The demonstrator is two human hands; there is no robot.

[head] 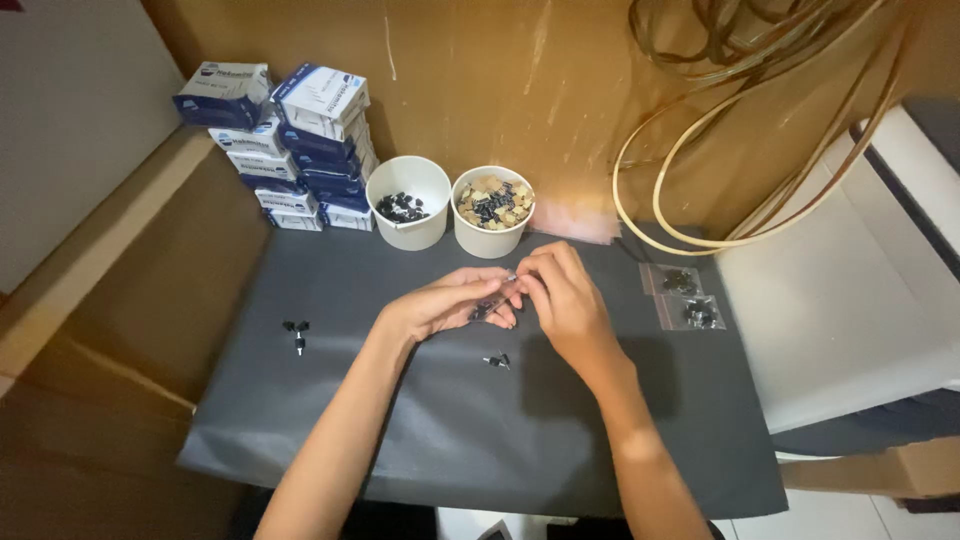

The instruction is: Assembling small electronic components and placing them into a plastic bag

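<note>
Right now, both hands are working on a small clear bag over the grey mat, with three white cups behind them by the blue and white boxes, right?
Nearly. The head view shows two white cups, not three. The rest holds: the left hand and right hand meet on a small clear bag over the grey mat, beside the blue and white boxes.

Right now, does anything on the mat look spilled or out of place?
Nothing is spilled. A few small black parts lie loose at the left of the grey mat, and another lies below the hands; both cups stand upright.
</note>
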